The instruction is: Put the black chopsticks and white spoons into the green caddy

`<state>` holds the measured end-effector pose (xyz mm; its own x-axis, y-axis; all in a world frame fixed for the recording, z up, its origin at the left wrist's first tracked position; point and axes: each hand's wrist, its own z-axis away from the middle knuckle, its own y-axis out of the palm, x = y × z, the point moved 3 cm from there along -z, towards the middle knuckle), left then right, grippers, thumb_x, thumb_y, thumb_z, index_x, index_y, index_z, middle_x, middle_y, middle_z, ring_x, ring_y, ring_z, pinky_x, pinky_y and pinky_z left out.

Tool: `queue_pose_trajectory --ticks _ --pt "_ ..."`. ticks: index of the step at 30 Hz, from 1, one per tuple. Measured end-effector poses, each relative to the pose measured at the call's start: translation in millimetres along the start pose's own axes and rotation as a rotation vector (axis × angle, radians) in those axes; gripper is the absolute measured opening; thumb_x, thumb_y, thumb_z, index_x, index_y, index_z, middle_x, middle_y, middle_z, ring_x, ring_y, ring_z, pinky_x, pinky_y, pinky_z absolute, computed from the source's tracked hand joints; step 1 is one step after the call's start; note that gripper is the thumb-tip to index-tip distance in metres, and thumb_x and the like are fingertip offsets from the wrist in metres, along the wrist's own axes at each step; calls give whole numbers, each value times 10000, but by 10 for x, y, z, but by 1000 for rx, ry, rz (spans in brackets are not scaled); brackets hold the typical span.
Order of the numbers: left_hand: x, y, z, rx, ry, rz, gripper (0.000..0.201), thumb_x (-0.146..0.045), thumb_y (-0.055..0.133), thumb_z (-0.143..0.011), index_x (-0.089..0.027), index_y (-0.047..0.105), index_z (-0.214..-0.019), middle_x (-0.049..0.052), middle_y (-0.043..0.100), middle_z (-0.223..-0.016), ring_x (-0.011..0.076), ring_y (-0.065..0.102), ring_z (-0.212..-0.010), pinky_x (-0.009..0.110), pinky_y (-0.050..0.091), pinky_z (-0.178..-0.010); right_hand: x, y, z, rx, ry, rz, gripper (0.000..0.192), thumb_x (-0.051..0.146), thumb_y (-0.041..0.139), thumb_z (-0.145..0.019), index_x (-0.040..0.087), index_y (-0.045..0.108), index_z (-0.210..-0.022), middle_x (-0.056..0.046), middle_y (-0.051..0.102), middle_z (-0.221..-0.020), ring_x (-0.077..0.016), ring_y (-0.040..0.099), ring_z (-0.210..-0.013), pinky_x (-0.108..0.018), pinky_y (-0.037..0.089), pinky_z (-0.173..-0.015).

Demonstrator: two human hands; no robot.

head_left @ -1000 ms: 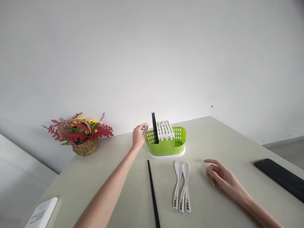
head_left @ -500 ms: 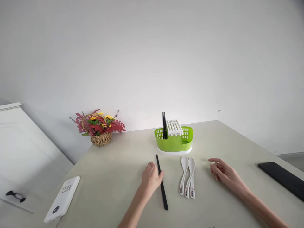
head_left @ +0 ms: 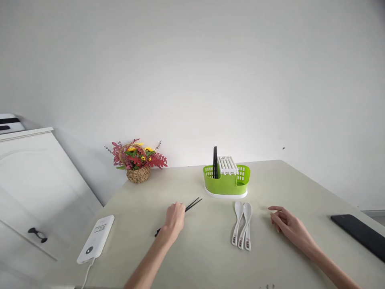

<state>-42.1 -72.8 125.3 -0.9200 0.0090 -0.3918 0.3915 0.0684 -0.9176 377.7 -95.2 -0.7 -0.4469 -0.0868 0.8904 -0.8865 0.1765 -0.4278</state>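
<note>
My left hand is closed around a pair of black chopsticks; their tips point up and to the right, and the butt end sticks out lower left of the hand. A green cutlery holder with a white insert stands further back, with other black chopsticks upright in its left side. Three white spoons lie side by side in front of it. My right hand rests on the table to the right of the spoons, fingers loosely apart, holding nothing.
A wicker basket of red and yellow flowers stands at the back left by the wall. A white power bank with a cable lies near the left table edge. A black phone lies at the right. A white cabinet stands left of the table.
My left hand came back from the holder to the chopsticks lying on the table, closed on them and lifted them to the left, turning them diagonal. The view shifted left.
</note>
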Motion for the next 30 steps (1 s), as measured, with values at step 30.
queue_pose_trajectory --ticks 30 --pt "-461 200 373 -29 -264 1654 289 -258 871 -788 -121 779 -1025 116 789 -1100 213 745 -1066 329 566 -1069 1948 1157 332 499 -122 -150 484 607 370 -1009 225 666 -982 51 482 -590 -127 432 -514 -263 348 -518"
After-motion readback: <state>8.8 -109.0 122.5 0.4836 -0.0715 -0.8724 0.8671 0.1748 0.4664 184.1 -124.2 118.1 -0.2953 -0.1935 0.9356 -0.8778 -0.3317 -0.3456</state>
